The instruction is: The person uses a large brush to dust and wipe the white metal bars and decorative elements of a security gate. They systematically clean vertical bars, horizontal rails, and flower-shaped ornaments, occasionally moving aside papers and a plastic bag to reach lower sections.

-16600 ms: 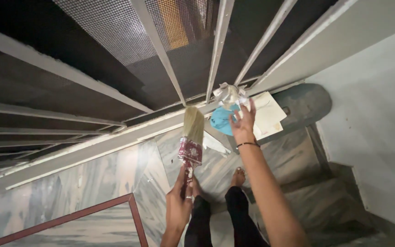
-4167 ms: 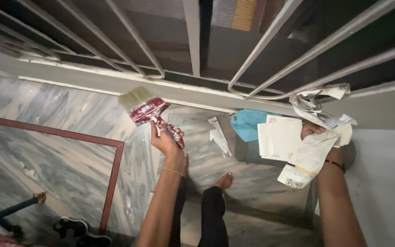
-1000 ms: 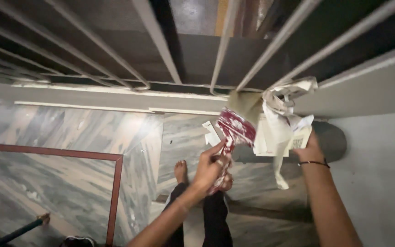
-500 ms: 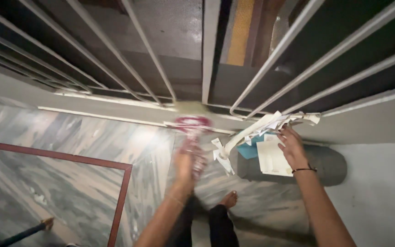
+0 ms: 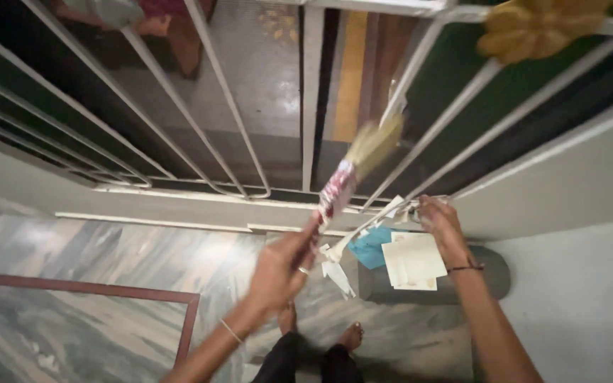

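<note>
The left hand point(image 5: 278, 269) is closed around the handle of a paintbrush point(image 5: 349, 174), whose long axis runs up and to the right from the fist, the pale bristles blurred against the white window bars point(image 5: 228, 106). Just to its right and lower, the right hand point(image 5: 440, 223) pinches crumpled paper point(image 5: 367, 230) at the sill, nearer than the brush tip to the loose sheets point(image 5: 413, 261) below
</note>
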